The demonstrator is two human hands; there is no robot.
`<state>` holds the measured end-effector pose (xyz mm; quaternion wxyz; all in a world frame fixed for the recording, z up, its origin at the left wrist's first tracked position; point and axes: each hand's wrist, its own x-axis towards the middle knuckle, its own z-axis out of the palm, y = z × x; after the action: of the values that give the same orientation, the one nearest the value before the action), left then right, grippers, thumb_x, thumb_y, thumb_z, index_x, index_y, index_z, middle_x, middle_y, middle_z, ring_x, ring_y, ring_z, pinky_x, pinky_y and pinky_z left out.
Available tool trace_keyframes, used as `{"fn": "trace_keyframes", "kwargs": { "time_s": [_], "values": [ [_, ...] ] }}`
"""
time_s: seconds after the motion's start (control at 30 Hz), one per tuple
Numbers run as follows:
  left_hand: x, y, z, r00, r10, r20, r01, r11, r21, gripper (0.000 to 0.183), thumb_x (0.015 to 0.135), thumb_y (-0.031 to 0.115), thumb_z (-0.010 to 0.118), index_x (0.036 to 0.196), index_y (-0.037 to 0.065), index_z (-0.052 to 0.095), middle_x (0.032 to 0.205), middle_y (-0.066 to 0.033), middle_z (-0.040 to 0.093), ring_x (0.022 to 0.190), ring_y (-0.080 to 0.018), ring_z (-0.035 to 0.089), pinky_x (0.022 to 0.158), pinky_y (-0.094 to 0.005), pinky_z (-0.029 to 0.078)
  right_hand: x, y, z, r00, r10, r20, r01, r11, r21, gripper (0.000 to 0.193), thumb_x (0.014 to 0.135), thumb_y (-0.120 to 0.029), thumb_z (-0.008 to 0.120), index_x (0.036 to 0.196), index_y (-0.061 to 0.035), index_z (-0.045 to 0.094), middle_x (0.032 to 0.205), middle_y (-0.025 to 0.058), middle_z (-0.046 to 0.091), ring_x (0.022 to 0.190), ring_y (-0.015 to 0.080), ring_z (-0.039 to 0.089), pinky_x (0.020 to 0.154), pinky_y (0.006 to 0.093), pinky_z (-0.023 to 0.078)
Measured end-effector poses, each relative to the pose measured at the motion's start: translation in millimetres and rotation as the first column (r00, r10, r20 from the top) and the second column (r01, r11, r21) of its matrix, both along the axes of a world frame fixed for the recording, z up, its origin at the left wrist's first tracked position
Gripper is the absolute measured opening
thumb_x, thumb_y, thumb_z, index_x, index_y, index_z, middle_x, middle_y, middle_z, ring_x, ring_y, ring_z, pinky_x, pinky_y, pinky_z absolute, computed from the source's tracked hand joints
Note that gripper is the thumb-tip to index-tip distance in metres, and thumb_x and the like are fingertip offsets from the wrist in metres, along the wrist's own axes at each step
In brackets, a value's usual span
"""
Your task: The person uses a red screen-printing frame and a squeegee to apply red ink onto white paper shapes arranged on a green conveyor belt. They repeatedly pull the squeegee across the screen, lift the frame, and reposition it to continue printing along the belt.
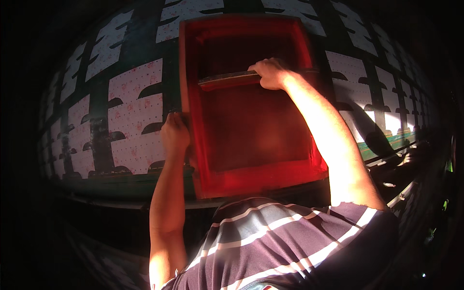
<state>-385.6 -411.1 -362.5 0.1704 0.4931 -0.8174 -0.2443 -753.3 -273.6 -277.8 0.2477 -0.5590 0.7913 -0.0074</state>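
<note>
A screen-printing frame (185, 72) with red inner edges and a dark red mesh lies in front of me on the green table. Across its upper half runs a long squeegee (222, 78), spanning most of the frame's width. My right hand (271, 73) is closed round the squeegee near its middle, the arm reaching over the frame's right side. My left hand (175, 131) is closed at the frame's left outer edge, fingers curled against it. What the frame covers beneath cannot be made out.
Pale pink cut pieces with a small floral and dotted print (135, 116) lie in rows on the green table (121, 186), left, right and beyond the frame. A metal rail (106, 202) runs along the near edge. Strong sunlight falls at the right.
</note>
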Motion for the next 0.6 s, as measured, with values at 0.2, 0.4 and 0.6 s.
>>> {"fn": "trace_keyframes", "kwargs": {
  "time_s": [0.2, 0.4, 0.6],
  "values": [
    [2, -5, -17, 0.989, -0.021, -0.145, 0.011, 0.997, -0.074, 0.039, 0.115, 0.033, 0.051, 0.103, 0.002, 0.071, 0.101, -0.0327, 0.076, 0.1, -0.0593, 0.071, 0.083, -0.0675, 0.055, 110, 111, -1, 0.999, 0.003, -0.05, -0.007, 0.997, -0.083, 0.06, 0.082, 0.01, 0.06, 0.131, -0.0182, 0.082, 0.123, 0.0129, 0.081, 0.121, 0.0383, 0.076, 0.109, 0.0533, 0.061],
    [2, -13, -31, 0.976, -0.034, -0.215, 0.013, 0.995, -0.099, 0.043, 0.115, 0.036, 0.052, 0.105, 0.0, 0.073, 0.104, -0.0332, 0.076, 0.102, -0.0602, 0.071, 0.088, -0.067, 0.054, 207, 207, -8, 0.999, 0.001, -0.047, -0.007, 0.991, -0.136, 0.051, 0.089, 0.003, 0.063, 0.129, -0.0221, 0.082, 0.118, 0.0087, 0.081, 0.12, 0.0324, 0.076, 0.109, 0.0507, 0.058],
    [3, -24, -49, 0.965, -0.119, -0.233, 0.089, 0.987, -0.132, 0.048, 0.117, 0.036, 0.048, 0.111, -0.004, 0.075, 0.11, -0.034, 0.076, 0.108, -0.0591, 0.07, 0.092, -0.0651, 0.054, 259, 258, -21, 0.994, -0.05, -0.097, 0.019, 0.955, -0.296, 0.04, 0.094, -0.011, 0.072, 0.133, -0.0196, 0.079, 0.125, 0.008, 0.074, 0.125, 0.0311, 0.069, 0.111, 0.0507, 0.054]
  ]
}}
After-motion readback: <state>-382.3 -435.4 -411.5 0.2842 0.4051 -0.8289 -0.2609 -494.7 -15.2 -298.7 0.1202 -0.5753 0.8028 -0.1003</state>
